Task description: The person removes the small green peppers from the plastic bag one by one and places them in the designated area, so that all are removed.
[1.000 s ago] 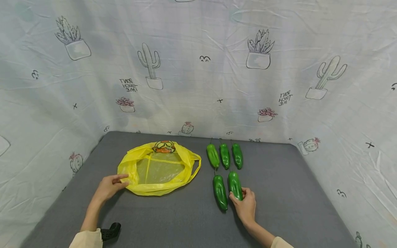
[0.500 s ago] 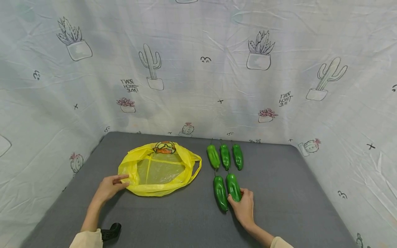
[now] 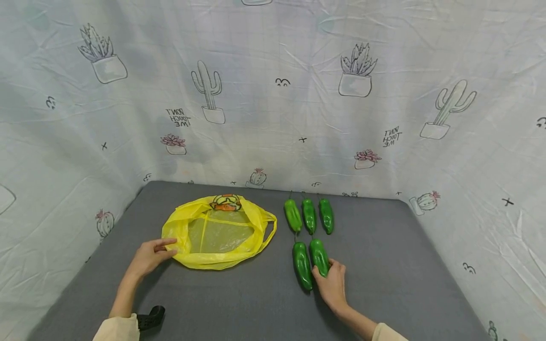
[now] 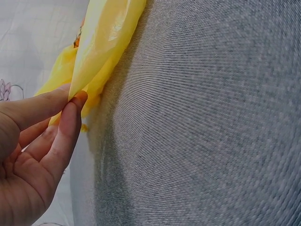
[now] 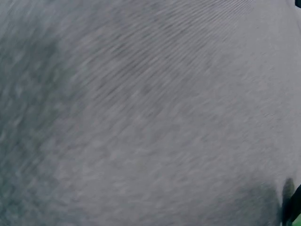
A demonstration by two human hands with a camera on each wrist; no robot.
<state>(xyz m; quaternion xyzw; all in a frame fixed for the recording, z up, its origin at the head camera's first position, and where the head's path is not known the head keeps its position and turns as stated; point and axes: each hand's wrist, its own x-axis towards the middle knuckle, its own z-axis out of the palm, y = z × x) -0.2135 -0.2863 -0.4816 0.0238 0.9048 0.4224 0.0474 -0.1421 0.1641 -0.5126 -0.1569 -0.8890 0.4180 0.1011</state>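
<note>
A yellow plastic bag [image 3: 213,261] lies on the grey cloth with its mouth spread wide. My left hand [image 3: 146,259] pinches the bag's left edge; in the left wrist view, thumb and fingers of the hand [image 4: 35,150] hold the thin yellow plastic [image 4: 108,35]. On the right, my right hand [image 3: 334,286] grips the lower end of a green pepper [image 3: 318,255]. Just left of it lies another green pepper [image 3: 302,266]. Behind these two, three more peppers form a row: a lighter one [image 3: 293,215], a middle one [image 3: 309,217] and a right one [image 3: 326,216].
The grey-covered table [image 3: 239,303] is walled at the back and sides by a white curtain [image 3: 256,94] printed with cacti. A black strap piece [image 3: 151,318] sits at my left wrist. Only blurred grey cloth [image 5: 164,117] fills most of the right wrist view.
My right hand has shifted the held pepper slightly left, closer to the pepper beside it. The left hand and the bag have stayed in place.
</note>
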